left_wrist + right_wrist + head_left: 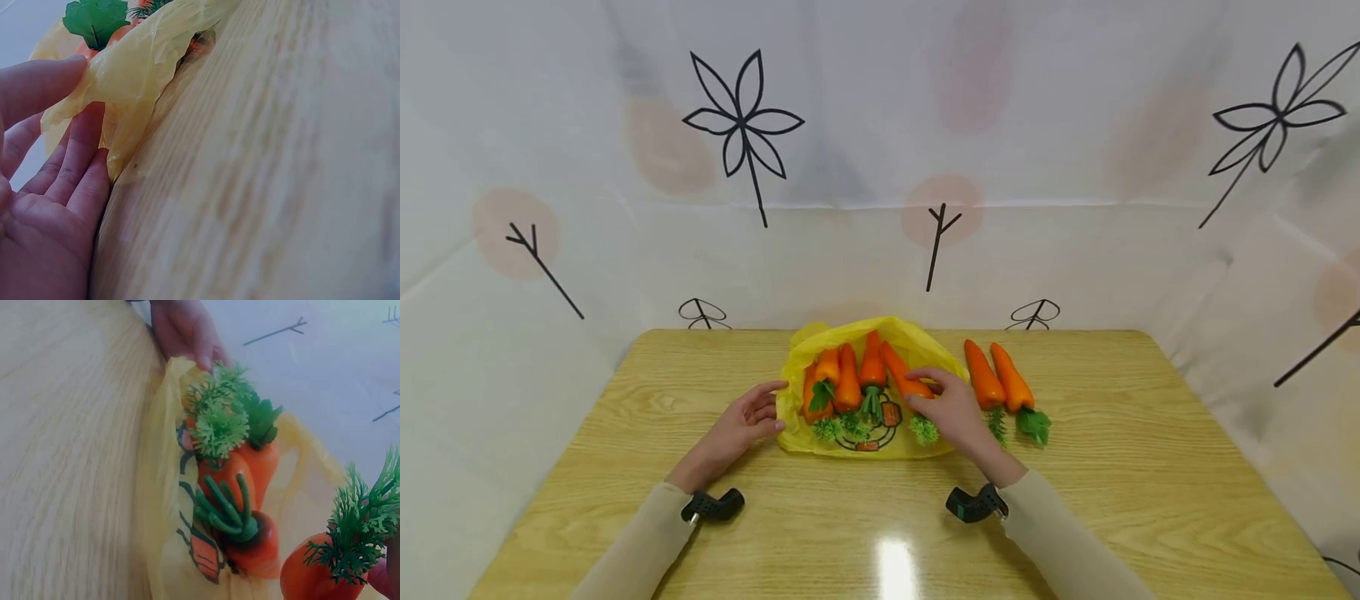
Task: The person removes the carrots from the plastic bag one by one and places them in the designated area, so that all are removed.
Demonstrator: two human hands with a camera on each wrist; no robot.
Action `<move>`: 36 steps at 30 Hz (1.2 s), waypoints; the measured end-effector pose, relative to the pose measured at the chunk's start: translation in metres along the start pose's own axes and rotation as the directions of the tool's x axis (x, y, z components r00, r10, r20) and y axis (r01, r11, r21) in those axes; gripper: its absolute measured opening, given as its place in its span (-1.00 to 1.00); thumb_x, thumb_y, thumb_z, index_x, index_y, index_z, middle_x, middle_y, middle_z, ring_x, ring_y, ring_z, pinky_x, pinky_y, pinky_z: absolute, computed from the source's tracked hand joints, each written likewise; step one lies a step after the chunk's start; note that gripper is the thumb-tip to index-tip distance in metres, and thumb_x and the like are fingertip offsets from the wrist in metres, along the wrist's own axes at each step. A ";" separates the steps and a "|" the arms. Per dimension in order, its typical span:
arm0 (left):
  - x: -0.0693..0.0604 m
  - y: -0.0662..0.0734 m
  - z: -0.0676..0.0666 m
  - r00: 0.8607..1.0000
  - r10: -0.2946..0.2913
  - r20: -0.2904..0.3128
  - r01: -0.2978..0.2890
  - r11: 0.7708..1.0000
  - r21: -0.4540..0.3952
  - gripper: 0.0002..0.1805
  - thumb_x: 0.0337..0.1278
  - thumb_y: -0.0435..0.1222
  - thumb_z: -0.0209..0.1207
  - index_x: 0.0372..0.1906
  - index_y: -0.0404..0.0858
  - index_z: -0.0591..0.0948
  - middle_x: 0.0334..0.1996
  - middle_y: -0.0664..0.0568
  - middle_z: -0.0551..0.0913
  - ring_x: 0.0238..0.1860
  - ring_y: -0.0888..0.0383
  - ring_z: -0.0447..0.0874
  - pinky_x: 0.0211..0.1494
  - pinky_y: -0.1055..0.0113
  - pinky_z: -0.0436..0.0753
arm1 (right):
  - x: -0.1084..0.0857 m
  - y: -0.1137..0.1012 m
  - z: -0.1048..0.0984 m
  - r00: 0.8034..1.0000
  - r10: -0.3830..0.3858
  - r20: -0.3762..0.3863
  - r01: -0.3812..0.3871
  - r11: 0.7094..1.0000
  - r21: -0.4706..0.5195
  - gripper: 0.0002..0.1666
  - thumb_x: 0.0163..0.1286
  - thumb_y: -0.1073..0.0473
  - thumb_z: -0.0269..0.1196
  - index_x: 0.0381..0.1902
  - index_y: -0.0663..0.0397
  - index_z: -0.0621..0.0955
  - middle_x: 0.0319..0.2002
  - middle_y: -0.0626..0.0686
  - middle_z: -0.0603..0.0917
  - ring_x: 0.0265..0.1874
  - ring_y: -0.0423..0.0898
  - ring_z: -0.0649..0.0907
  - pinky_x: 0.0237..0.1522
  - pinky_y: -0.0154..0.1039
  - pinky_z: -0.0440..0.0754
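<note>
A yellow plastic bag point(796, 408) lies with its mouth spread toward me, several orange carrots point(847, 379) with green tops inside it. At the bag's left edge, my left hand point(741, 425) pinches the rim; in the left wrist view the thumb is above the yellow film point(134, 65) and the fingers lie under it. My right hand point(955, 412) holds the rightmost carrot in the bag point(897, 371) near its leafy end. The right wrist view shows that carrot point(309, 569) at the lower right, with only a bit of finger visible beside it.
Two more carrots, one point(982, 375) beside the other point(1013, 379), lie on the wooden table point(820, 525) just right of the bag. Behind the table hangs a pale cloth point(850, 167) with drawn flowers. Each wrist bears a black camera mount point(718, 505).
</note>
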State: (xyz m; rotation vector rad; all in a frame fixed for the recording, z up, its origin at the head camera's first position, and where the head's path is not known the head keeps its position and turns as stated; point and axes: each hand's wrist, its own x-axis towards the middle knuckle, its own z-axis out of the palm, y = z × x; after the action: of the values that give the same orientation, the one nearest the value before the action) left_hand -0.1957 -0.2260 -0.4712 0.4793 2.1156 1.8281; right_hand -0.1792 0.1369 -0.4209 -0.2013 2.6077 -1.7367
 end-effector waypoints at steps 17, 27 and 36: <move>0.000 0.002 0.000 1.000 -0.006 -0.004 0.006 1.000 0.008 -0.28 0.30 -0.31 0.28 0.49 -0.13 0.26 0.25 -0.21 0.34 0.03 0.05 0.44 0.00 0.36 0.55 | -0.023 0.001 -0.061 0.965 -0.154 0.212 0.167 0.985 -0.045 -0.61 0.35 0.12 0.38 0.13 0.01 0.66 0.24 0.16 0.55 0.08 0.08 0.62 -0.15 -0.25 0.65; 0.000 0.003 0.000 1.000 -0.016 -0.005 0.016 1.000 0.012 -0.27 0.30 -0.28 0.29 0.50 -0.12 0.26 0.29 -0.22 0.31 0.06 0.03 0.42 0.03 0.36 0.54 | -0.035 0.010 -0.099 0.949 -0.178 0.260 0.180 0.983 0.014 -0.59 0.38 0.24 0.33 0.17 0.12 0.63 0.21 0.23 0.56 -0.03 -0.07 0.63 -0.13 -0.26 0.65; 0.000 0.003 -0.001 1.000 -0.014 0.005 0.014 1.000 0.000 -0.27 0.30 -0.29 0.28 0.50 -0.13 0.25 0.33 -0.22 0.31 0.10 0.02 0.43 0.05 0.36 0.55 | -0.045 0.010 -0.136 0.957 -0.157 0.242 0.140 0.986 0.087 -0.64 0.45 0.33 0.22 0.17 0.23 0.58 0.16 0.09 0.55 -0.10 -0.11 0.61 -0.22 -0.15 0.69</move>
State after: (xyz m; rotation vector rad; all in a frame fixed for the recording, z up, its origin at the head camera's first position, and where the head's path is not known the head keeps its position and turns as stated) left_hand -0.1957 -0.2264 -0.4679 0.4683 2.1101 1.8174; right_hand -0.1459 0.2710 -0.3807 -0.5882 2.4049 -1.7122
